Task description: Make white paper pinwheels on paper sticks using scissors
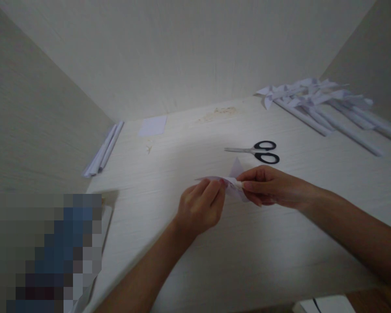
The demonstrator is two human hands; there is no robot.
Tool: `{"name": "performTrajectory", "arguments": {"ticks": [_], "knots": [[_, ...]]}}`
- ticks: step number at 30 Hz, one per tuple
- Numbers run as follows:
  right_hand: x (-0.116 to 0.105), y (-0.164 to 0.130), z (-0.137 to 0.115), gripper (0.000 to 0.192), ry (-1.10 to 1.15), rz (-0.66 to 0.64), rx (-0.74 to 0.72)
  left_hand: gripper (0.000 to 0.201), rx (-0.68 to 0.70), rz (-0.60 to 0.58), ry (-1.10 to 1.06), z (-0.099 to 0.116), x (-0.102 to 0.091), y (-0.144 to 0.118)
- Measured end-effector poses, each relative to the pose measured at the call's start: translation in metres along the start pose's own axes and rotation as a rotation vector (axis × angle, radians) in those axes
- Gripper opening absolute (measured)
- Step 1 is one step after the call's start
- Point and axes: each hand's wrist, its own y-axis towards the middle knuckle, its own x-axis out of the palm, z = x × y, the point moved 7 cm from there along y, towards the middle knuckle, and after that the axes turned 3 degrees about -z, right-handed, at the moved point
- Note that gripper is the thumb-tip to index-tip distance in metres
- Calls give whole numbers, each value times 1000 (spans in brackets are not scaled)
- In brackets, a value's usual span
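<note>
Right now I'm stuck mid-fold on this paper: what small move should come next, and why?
Probably press the fold flat. Both hands, left and right, pinch the paper above the table, one corner sticking up loose. The finished pinwheels at the far right show creased blades.
</note>
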Motion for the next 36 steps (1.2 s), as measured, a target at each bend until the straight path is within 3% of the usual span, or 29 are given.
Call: {"name": "performTrajectory", "arguments": {"ticks": [16, 25, 29, 33, 36], "knots": [[-1, -2, -3, 27, -104, 15, 18, 16, 70, 0, 37, 4, -2, 0], [-2, -5, -4, 31, -180, 40, 37, 9, 178, 13, 100, 15, -5, 1], [-8, -5, -9, 23, -226, 185, 9, 13, 190, 21, 101, 16, -4, 1], [-19, -7, -21, 16, -313, 438, -143, 16, 189, 36, 92, 18, -1, 1], [-20, -8, -27, 15, -391, 525, -241, 15, 151, 23, 88, 17, 4, -1]]}}
